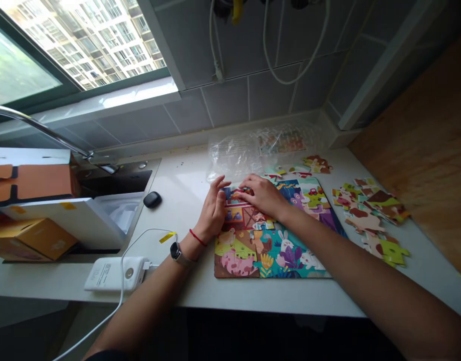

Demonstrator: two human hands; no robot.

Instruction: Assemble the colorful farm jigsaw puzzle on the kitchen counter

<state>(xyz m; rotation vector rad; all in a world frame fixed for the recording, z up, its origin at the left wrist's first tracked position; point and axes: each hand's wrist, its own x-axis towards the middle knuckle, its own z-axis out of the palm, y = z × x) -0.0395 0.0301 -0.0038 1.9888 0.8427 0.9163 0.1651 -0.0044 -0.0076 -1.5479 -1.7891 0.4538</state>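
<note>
A colourful animal jigsaw puzzle (pixel 286 245) lies on the counter, with pink pigs and white rabbits along its near side. My left hand (pixel 213 210) rests against the puzzle's left edge, fingers stretched and thumb apart, holding nothing. Reaching across from the right, my right hand (pixel 263 194) has its bent fingers and thumb on a puzzle piece (pixel 237 198) at the far left corner. That piece is partly hidden under the fingers. Several loose puzzle pieces (pixel 369 215) are heaped right of the puzzle, and more loose pieces (pixel 316 164) lie beyond its far edge.
Crumpled clear plastic packaging (pixel 234 153) lies by the tiled wall. At left are a sink (pixel 153 173) with boxes (pixel 35 238) over it, a small black case (pixel 152 200) and a white power bank (pixel 116 273) with a trailing cable (pixel 122 281). A wooden panel (pixel 422 145) borders the right.
</note>
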